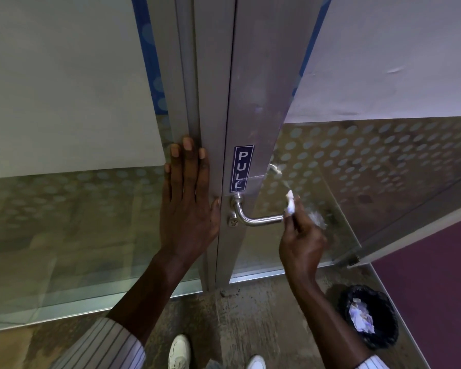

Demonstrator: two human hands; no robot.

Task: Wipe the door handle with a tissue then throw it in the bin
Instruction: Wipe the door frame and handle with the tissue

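Here, a tissue meets the free end of a lever door handle.

The left hand (188, 206) lies flat and open against the aluminium door frame (213, 107), fingers spread upward, thumb just beside the handle's base. The right hand (301, 241) pinches a crumpled white tissue (290, 205) in closed fingers, pressing it to the outer tip of the steel door handle (258, 221), beneath a blue PULL sticker (241, 169). The glass door (370, 166) stands ajar to the right, its edge leaving open floor (250, 315) below. A black-lined bin (370, 318) holding crumpled paper sits on the floor under the right forearm, near white shoes (180, 351).
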